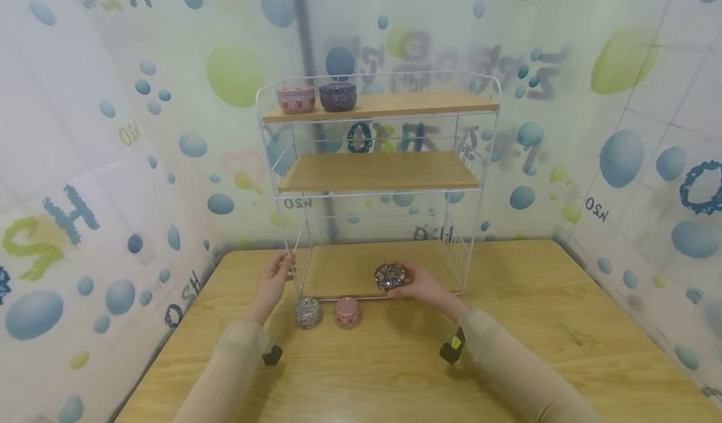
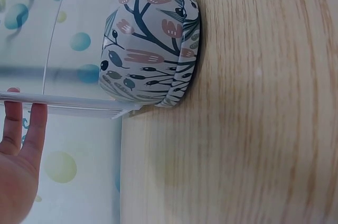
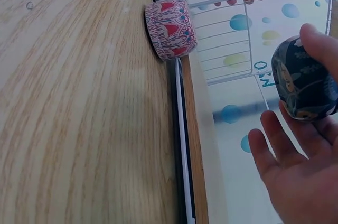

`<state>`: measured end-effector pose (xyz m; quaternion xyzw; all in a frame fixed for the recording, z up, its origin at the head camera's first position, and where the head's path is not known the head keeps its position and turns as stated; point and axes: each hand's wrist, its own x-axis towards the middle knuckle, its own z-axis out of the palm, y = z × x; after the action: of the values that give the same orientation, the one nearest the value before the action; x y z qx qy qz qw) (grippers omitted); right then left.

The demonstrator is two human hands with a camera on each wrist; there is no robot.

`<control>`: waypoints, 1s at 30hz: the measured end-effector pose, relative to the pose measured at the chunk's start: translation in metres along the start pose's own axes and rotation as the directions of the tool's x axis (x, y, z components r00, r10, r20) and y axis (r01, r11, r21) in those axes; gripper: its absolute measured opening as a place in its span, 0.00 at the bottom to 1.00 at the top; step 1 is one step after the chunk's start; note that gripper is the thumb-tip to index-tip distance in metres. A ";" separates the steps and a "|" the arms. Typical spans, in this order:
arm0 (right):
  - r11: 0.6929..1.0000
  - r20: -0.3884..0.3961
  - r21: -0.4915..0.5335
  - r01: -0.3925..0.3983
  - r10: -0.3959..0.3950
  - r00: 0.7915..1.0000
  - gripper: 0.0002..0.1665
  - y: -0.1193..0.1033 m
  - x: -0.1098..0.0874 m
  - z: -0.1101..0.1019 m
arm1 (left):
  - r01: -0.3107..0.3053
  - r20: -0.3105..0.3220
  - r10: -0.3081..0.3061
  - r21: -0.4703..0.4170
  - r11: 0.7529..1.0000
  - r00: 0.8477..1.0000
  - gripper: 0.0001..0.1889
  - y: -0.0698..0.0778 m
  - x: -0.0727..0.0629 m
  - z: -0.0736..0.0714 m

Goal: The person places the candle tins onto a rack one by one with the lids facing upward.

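Note:
My right hand (image 1: pixel 422 285) pinches a small round dark tin (image 1: pixel 389 276) with a floral pattern between thumb and fingers. In the head view it overlaps the front of the rack's bottom shelf (image 1: pixel 344 272); the right wrist view shows the dark tin (image 3: pixel 300 84) held up off the table. With my left hand (image 1: pixel 272 283) I hold the white wire post at the rack's left side, fingertips (image 2: pixel 38 112) right at it. On the table before the rack stand a white floral tin (image 1: pixel 308 313) and a pink patterned tin (image 1: pixel 347 313), side by side.
A white wire rack with three wooden shelves stands at the back of the wooden table (image 1: pixel 361 373). Its top shelf (image 1: pixel 417 102) bears a pink tin (image 1: pixel 296 99) and a dark purple tin (image 1: pixel 338 97) at the left. A patterned curtain (image 1: pixel 237 141) hangs behind.

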<state>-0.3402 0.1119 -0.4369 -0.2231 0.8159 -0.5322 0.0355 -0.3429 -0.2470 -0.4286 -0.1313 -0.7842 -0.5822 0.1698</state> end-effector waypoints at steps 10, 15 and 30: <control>0.998 0.031 0.061 0.022 -0.024 0.999 0.50 -0.010 -0.001 -0.005 | 0.029 0.005 -0.029 -0.015 0.999 1.000 0.15 0.002 0.001 -0.001; 0.993 0.051 0.119 0.010 -0.016 0.999 0.49 -0.014 0.000 -0.008 | 0.049 0.023 -0.048 -0.031 0.998 0.999 0.13 0.013 -0.003 -0.002; 0.997 0.018 0.081 0.015 -0.016 1.000 0.47 -0.036 0.005 -0.014 | -0.008 -0.004 0.008 -0.009 1.000 1.000 0.16 -0.004 0.001 0.000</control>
<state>-0.3368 0.1100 -0.3984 -0.2326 0.7915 -0.5632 0.0480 -0.3455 -0.2477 -0.4313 -0.1341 -0.7807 -0.5853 0.1729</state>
